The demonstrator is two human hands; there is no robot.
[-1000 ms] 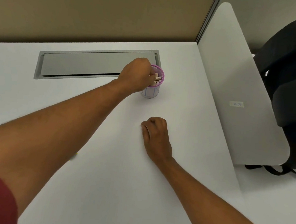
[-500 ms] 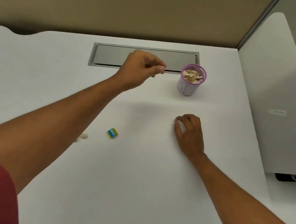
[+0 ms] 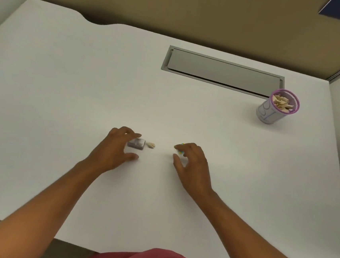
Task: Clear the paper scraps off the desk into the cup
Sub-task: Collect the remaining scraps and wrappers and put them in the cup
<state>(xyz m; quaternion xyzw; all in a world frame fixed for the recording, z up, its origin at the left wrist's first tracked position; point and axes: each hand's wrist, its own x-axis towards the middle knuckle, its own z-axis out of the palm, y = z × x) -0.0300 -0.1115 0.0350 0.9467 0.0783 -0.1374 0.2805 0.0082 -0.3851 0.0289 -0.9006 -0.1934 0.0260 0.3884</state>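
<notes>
While both hands rest low, surface: broad white surface [image 3: 85, 91], tan partition behind.
Landmark: grey metal cable hatch [image 3: 222, 72].
Cup: purple-rimmed white paper cup [image 3: 270, 114], scraps inside, right of hatch.
Scrap: beige paper scrap [image 3: 151, 145], nearer than hatch.
Left hand [image 3: 114, 151]: spread wide over small grey box [image 3: 136, 143].
Right hand [image 3: 192, 163]: half-curled, fingertips touching small yellow-blue piece [image 3: 181, 147].
</notes>
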